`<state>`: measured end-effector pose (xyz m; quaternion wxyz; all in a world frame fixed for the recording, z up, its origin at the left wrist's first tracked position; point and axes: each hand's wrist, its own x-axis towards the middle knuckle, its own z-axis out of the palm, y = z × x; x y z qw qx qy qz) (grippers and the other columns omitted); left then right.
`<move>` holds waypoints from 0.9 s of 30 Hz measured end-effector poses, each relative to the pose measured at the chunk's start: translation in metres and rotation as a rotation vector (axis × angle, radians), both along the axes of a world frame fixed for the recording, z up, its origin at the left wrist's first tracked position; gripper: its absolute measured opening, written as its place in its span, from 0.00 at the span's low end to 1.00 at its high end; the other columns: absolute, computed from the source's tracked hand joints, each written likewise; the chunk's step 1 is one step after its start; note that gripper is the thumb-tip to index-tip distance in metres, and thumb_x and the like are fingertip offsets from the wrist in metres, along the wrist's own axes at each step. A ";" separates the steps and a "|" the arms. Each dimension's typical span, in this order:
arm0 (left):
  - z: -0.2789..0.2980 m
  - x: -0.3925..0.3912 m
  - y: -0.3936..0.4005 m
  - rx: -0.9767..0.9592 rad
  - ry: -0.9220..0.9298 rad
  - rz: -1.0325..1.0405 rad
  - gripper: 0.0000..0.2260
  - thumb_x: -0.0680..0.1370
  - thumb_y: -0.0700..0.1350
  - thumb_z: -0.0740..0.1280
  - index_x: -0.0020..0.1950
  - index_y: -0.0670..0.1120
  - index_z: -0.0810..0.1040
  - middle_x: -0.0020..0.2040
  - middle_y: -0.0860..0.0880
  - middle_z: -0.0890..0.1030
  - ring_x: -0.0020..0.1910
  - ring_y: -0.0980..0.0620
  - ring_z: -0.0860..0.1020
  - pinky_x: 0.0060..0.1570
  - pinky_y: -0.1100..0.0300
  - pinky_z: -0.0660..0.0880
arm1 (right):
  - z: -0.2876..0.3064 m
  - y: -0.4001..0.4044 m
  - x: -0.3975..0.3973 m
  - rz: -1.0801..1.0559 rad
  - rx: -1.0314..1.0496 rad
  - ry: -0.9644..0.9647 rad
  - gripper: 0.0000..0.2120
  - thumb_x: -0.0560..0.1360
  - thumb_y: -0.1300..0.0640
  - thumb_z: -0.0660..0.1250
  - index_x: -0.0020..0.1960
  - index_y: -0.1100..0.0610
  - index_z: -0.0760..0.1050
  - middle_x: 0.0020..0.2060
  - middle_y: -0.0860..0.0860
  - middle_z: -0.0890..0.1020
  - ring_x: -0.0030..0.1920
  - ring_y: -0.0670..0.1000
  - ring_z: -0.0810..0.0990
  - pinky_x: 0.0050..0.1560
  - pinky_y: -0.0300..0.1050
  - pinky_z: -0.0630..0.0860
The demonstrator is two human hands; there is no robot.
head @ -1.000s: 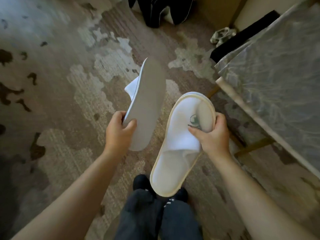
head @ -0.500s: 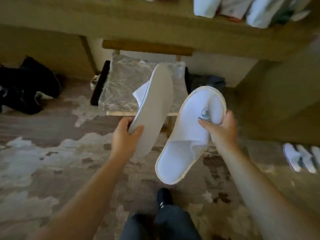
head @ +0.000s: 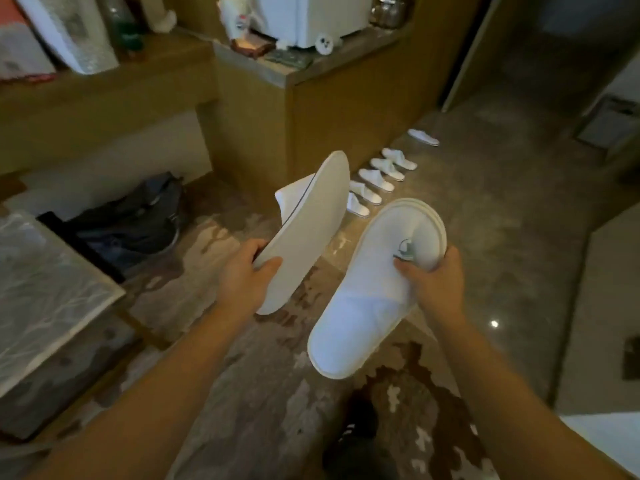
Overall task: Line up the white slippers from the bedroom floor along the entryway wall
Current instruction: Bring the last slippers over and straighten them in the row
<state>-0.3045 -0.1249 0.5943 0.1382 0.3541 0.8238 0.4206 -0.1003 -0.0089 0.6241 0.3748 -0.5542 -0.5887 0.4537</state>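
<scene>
Above the patterned carpet [head: 242,393], left hand [head: 247,277] gripped a slipper [head: 308,233] sole-up, right hand [head: 434,280] pinched another slipper [head: 367,299] at its toe, row of slippers [head: 377,183] lay far along the wooden cabinet [head: 332,109].

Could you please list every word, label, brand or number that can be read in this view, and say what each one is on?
No text here can be read.
Slipper in the right hand: a green-grey logo on the toe of the slipper, too blurred to read.
Pink package on the shelf: markings too blurred to read.
Small items on the counter: print too small to read.
</scene>
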 end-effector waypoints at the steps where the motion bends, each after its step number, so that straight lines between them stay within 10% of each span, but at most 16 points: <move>1: -0.002 0.010 0.028 -0.005 0.026 -0.028 0.05 0.74 0.46 0.65 0.49 0.50 0.72 0.44 0.53 0.71 0.35 0.61 0.68 0.32 0.69 0.61 | -0.001 0.021 0.015 -0.028 0.015 0.006 0.21 0.67 0.59 0.73 0.51 0.55 0.62 0.49 0.50 0.71 0.48 0.50 0.72 0.40 0.43 0.72; 27: -0.016 0.145 0.684 0.059 -0.210 -0.414 0.09 0.73 0.44 0.66 0.50 0.41 0.74 0.45 0.47 0.75 0.44 0.49 0.73 0.43 0.58 0.71 | -0.009 0.599 0.171 -0.457 0.014 0.076 0.21 0.66 0.63 0.73 0.50 0.56 0.63 0.42 0.47 0.70 0.38 0.40 0.70 0.29 0.29 0.71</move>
